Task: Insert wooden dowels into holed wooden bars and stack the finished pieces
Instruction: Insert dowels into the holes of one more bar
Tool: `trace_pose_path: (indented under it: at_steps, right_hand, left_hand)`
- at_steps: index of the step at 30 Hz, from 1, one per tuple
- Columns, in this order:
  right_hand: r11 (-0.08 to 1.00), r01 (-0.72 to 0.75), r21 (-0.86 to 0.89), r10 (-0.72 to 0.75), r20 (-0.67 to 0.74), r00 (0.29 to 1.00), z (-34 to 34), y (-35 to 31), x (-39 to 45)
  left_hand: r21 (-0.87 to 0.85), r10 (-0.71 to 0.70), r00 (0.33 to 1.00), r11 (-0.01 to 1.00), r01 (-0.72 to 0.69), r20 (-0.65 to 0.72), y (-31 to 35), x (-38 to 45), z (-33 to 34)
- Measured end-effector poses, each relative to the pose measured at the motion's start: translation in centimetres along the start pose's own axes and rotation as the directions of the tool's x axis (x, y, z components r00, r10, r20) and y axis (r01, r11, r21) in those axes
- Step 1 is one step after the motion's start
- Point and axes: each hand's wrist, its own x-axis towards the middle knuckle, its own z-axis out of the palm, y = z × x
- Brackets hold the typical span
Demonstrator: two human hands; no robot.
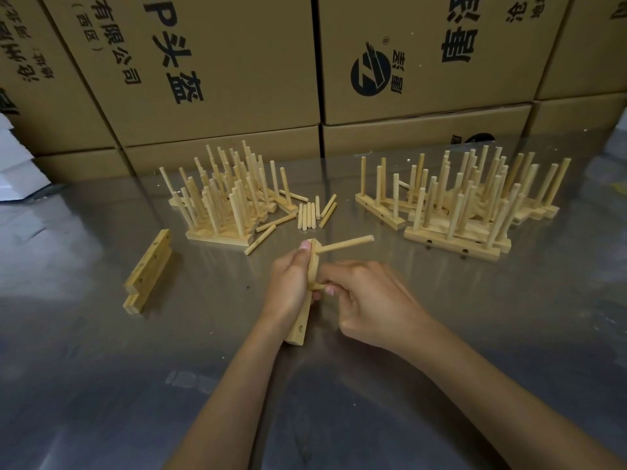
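Observation:
My left hand (290,286) grips a holed wooden bar (300,329), held on edge above the table. One dowel (346,244) sticks out of the bar's far end, pointing right. My right hand (369,300) pinches a second dowel (319,285) at a hole near the bar's middle; most of that dowel is hidden by my fingers. Several loose dowels (310,215) lie on the table beyond my hands. Two plain holed bars (149,269) lie stacked at the left.
Finished bars with upright dowels stand in a left pile (224,198) and a right pile (468,201) on the shiny metal table (101,385). Cardboard boxes (220,62) form a wall behind the table. A white object (17,164) sits at the far left.

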Motion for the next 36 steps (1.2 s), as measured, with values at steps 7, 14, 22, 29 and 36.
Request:
trace_pose_path:
  at_steps: [7, 14, 22, 29, 36]
  right_hand:
    - [0.991, -0.102, 0.089, 0.105, -0.026, 0.994, 0.3, 0.2, 0.2]
    - [0.984, -0.146, 0.106, 0.166, -0.21, 0.964, 0.9, 0.3, -0.1]
    - [0.936, -0.349, 0.049, 0.351, -0.237, 0.906, 1.1, 3.6, 1.7]
    - [0.915, -0.4, -0.049, 0.403, 0.083, 0.911, 3.2, 6.9, 11.8]
    - [0.892, -0.331, -0.307, 0.339, -0.028, 0.94, 5.7, 7.3, 14.0]
  left_hand:
    - [0.053, 0.001, 1.0, 0.999, -0.001, -0.01, -0.2, 0.0, 0.3]
    - [0.036, 0.008, 0.998, 0.999, -0.006, -0.058, -0.3, 0.7, 0.4]
    - [-0.43, -0.287, 0.934, 0.886, 0.174, -0.214, 0.1, 3.0, -3.4]
    - [-0.497, -0.274, 0.958, 0.844, 0.2, -0.081, 0.2, 3.4, -3.9]
    - [-0.492, -0.289, 0.954, 0.844, 0.214, -0.082, 0.1, 3.6, -4.0]
